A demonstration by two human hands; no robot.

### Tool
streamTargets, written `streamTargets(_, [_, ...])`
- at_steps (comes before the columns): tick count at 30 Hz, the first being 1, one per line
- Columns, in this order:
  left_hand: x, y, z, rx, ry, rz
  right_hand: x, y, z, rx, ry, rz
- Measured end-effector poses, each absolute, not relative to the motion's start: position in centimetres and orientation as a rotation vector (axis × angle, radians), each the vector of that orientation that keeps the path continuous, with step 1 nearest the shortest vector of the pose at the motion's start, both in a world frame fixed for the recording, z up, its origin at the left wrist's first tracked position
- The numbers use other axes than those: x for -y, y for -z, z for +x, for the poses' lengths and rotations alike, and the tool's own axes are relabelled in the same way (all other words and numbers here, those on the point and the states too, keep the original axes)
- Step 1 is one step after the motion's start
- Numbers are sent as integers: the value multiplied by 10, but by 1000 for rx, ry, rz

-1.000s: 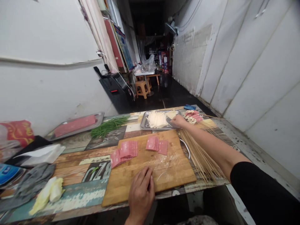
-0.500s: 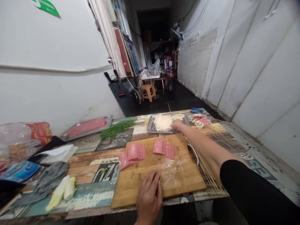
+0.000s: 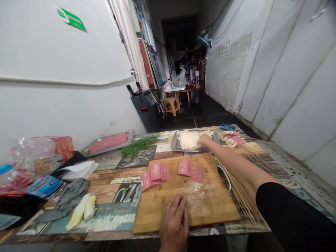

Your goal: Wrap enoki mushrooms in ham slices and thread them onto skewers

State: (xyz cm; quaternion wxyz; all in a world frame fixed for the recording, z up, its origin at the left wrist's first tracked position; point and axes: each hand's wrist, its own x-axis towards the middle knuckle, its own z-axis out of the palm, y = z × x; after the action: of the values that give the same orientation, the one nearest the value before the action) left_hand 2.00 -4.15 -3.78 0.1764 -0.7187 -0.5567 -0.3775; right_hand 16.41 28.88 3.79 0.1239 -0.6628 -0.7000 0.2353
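The right hand (image 3: 205, 140) reaches into the white strips (image 3: 188, 140), grip unclear; the left hand (image 3: 174, 220) rests flat on the cutting board (image 3: 210, 206). Few finished skewers (image 3: 233, 138) lie beyond the right hand; most meat slices (image 3: 157, 173) remain unused.

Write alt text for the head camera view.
The right hand reaches into a metal tray of white enoki mushrooms, while the left hand rests flat on a wooden cutting board holding pink meat slices.

On the table (image 3: 110, 217), meat slices (image 3: 170, 172) lie on the cutting board (image 3: 210, 206); behind it a tray (image 3: 175, 144) holds what may be enoki mushrooms (image 3: 187, 140) (skewers (image 3: 241, 196) right).
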Motion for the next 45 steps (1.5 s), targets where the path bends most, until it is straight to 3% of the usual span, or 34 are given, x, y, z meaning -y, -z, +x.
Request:
streamTargets(4, [40,40,19,1563,1064,-2029,-281,-42,143,2417,-290,-1670])
streamTargets(12, [42,44,8,1559,1122,-2145,-272,-29,96,2773,5,-1344])
streamTargets(17, [14,6,-16,1663,1262,-2137,-287,-51,112,2635,80,-1391])
streamTargets(21, [-62,-35,-33,1710,1379,-2101,-300,-81,141,2497,111,-1351])
streamTargets(30, [-225,-67,8,2003,1614,-2146,-281,-98,166,2412,-251,-921])
streamTargets(38, [-249,-65,15,1995,1700,-2249,-277,-91,171,1970,-863,-1044])
streamTargets(45, [-249,-72,13,1991,1625,-2392,-280,-89,170,1976,-761,-1009])
